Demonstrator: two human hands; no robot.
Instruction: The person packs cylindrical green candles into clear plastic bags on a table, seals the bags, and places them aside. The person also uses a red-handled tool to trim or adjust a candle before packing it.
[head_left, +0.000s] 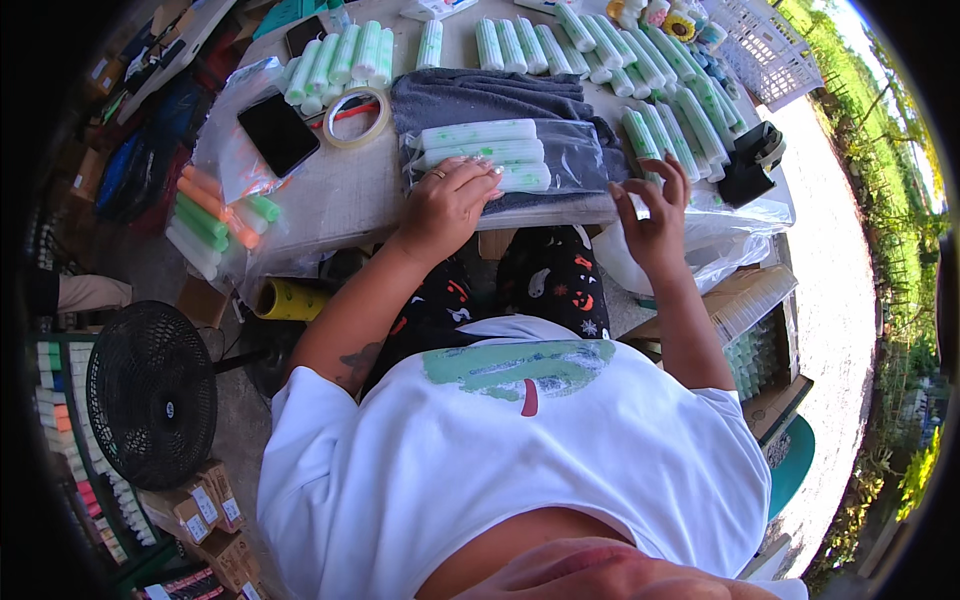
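Note:
Before me lies a clear plastic bag (574, 157) holding several white-and-green ribbed candles (480, 135), on a folded dark grey towel (487, 90). My left hand (454, 195) is over the candle nearest me and holds it down through the film, hiding its left end. The bag's right part is flat and holds no candles. Just off that end, my right hand (656, 210) is raised with bent fingers spread, and nothing shows in its grasp. Beyond its fingertips stand more candles (675, 135) of the same kind, in a row.
At the left are a roll of clear tape (356, 118), a smartphone (278, 135) and bagged coloured candles (217, 214). More candles (525, 45) line the far side. A black tape dispenser (750, 165) sits by the right edge. A fan (154, 394) stands left; an open carton (765, 360) is at right.

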